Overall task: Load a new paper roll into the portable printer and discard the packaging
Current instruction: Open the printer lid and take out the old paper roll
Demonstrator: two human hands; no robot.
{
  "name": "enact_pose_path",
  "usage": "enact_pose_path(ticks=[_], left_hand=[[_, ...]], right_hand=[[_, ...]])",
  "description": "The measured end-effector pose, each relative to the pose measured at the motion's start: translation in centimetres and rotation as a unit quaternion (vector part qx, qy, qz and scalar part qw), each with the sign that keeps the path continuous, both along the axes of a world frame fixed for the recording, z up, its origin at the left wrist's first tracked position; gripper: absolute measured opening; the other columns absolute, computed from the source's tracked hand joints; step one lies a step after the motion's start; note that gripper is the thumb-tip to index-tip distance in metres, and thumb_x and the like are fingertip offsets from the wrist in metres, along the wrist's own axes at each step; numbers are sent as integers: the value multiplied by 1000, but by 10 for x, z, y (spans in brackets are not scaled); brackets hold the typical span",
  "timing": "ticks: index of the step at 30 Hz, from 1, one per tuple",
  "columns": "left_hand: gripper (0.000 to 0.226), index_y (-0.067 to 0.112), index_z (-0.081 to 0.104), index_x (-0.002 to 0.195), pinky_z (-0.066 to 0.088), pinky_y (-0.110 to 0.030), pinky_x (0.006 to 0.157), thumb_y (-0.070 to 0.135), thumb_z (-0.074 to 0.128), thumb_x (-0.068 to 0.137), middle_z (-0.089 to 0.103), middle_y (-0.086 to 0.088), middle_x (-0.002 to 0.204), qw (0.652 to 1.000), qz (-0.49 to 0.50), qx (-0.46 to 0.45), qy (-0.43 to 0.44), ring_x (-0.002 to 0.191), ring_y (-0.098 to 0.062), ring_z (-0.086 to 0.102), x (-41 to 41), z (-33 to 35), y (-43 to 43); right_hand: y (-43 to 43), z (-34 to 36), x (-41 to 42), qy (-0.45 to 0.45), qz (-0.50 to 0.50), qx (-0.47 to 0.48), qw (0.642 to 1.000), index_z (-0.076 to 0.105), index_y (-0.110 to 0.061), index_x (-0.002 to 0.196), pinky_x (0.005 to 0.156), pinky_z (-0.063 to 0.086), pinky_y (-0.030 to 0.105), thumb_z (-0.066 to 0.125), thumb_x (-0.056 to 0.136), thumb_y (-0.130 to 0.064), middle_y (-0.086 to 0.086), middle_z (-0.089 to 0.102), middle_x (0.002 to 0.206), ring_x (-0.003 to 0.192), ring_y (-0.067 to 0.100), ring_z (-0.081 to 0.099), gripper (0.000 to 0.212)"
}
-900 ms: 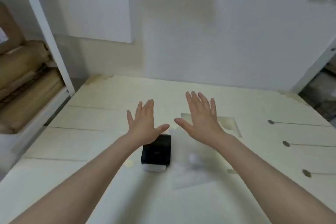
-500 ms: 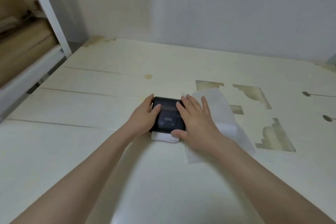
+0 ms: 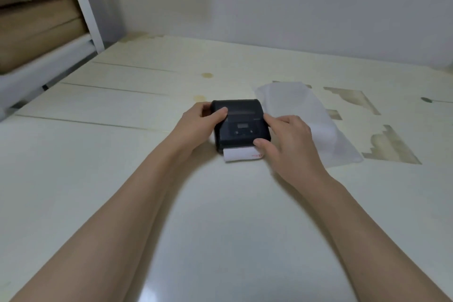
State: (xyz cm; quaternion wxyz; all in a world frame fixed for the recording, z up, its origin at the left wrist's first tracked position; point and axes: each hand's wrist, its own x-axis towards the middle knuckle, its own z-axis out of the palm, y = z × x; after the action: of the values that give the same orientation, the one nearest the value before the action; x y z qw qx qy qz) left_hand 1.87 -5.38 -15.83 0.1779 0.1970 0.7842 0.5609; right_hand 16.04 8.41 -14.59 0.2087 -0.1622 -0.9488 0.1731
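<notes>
A small black portable printer (image 3: 241, 125) lies flat on the cream table (image 3: 122, 154) in the middle of the head view. A short white strip of paper (image 3: 241, 155) with a red mark sticks out of its near edge. My left hand (image 3: 199, 122) grips the printer's left side, thumb on top. My right hand (image 3: 286, 135) holds its right side, thumb at the near right corner. A translucent plastic bag (image 3: 306, 115) with a white paper roll (image 3: 323, 131) inside lies just right of the printer, partly behind my right hand.
A white shelf frame (image 3: 81, 2) with brown cardboard-like stacks (image 3: 36, 27) stands at the far left. A pale wall runs behind the table. The tabletop has worn patches (image 3: 389, 147) on the right and a yellow stain (image 3: 207, 75) further back.
My hands came down from open above the table and took hold of the printer's two sides. My right thumb has shifted to the near right corner; the view has tilted downward.
</notes>
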Motion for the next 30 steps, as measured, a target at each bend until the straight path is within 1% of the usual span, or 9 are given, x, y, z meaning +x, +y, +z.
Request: enact_pose_path(ticks=[2, 4, 6, 10, 11, 16, 21, 26, 30], left_hand=[[34, 23, 68, 118, 47, -25, 90, 43, 62, 91, 72, 13, 111, 1000, -18, 2, 0, 106, -5, 65, 0, 1, -5], [31, 25, 72, 111, 47, -23, 86, 46, 64, 89, 75, 16, 104, 1000, -25, 2, 3, 100, -1, 66, 1, 2, -7], [34, 24, 73, 110, 46, -22, 81, 49, 63, 89, 75, 16, 101, 1000, -20, -7, 17, 95, -1, 66, -1, 1, -7], [32, 22, 72, 101, 41, -18, 69, 50, 61, 90, 71, 18, 88, 999, -16, -28, 34, 78, 3, 61, -6, 0, -2], [31, 22, 71, 101, 40, -17, 68, 49, 61, 91, 70, 18, 88, 999, -14, -31, 36, 77, 4, 60, -7, -1, -1], [35, 21, 73, 106, 45, -20, 77, 50, 63, 89, 75, 10, 100, 999, -6, -16, 35, 93, -6, 66, -10, -5, 0], [35, 20, 72, 104, 46, -22, 76, 50, 63, 89, 74, 9, 99, 999, 2, -8, 31, 90, -8, 65, -9, -5, 1], [40, 25, 71, 107, 49, -30, 92, 57, 61, 86, 74, 11, 103, 999, 22, -20, 44, 102, -11, 66, -7, -9, 1], [53, 28, 68, 112, 48, -37, 101, 66, 60, 76, 72, 13, 107, 998, 36, -26, 42, 106, -11, 65, -4, -10, 1]], right_hand=[[1, 3, 5, -5, -5, -28, 1000, 60, -11, 125, 99, 35, 34, 64, 90, -25, 14, 60, 108, 115, 27, 45, 39], [1, 2, 8, 1, -7, -55, 998, 61, -8, 125, 100, 37, 36, 67, 87, -25, 14, 61, 110, 115, 28, 47, 41], [2, -1, 8, 8, -7, -61, 998, 61, -9, 125, 98, 38, 34, 69, 86, -25, 15, 62, 110, 114, 29, 47, 43], [5, -8, 4, 17, -3, -64, 998, 56, -19, 134, 94, 36, 30, 68, 86, -25, 14, 62, 108, 110, 27, 45, 49], [6, -10, 3, 20, -2, -61, 998, 55, -22, 135, 95, 36, 31, 67, 86, -26, 13, 62, 108, 109, 26, 44, 50], [9, -16, 2, 28, -5, -55, 998, 58, -21, 133, 93, 37, 32, 66, 86, -29, 10, 63, 105, 105, 24, 43, 49], [7, -15, 1, 33, -9, -54, 998, 60, -18, 130, 94, 38, 37, 66, 87, -28, 7, 68, 102, 106, 24, 44, 44], [6, -12, 2, 25, -4, -61, 998, 60, -19, 131, 97, 40, 41, 65, 88, -27, 7, 66, 99, 107, 24, 46, 44], [5, -11, 4, 26, -3, -67, 997, 60, -23, 130, 98, 40, 41, 65, 88, -27, 6, 68, 101, 108, 23, 46, 42]])
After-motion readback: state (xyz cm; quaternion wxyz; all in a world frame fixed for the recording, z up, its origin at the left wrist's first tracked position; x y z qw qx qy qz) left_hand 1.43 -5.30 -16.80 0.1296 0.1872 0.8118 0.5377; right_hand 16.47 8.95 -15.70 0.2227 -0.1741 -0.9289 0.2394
